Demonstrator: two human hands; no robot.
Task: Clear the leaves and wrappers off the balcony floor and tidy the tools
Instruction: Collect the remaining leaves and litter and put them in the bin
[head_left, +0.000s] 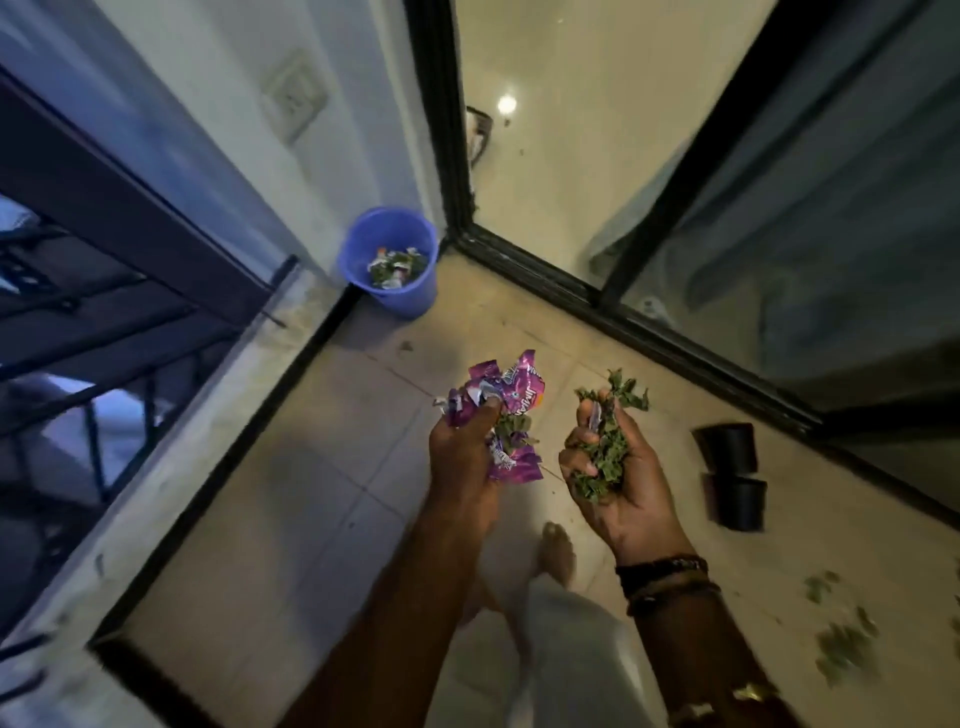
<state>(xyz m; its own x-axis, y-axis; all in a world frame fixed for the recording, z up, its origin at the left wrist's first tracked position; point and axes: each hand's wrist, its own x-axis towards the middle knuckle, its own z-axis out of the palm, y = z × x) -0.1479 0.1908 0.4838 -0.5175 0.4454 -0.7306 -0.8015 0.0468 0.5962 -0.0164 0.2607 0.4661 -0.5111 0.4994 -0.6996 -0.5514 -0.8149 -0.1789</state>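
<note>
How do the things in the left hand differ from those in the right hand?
The left hand grips crumpled purple wrappers with a few leaves; the right hand holds mostly green leaves. The left hand shows its back, curled round the wrappers; the right hand lies palm up, cupping the leaves. Neither load is in the blue bucket yet.

Place: a home balcony
Floor: pale tiled floor (311, 467)
Edge: dark metal railing (130, 218)
Doorway: black-framed sliding glass door (831, 234) onto a glossy indoor floor (571, 130)

Crumpled purple wrappers (511, 402) in left hand (462, 467); green leaves (602, 452) cupped in right hand (628, 504); loose leaves (844, 649) scattered aside.
</note>
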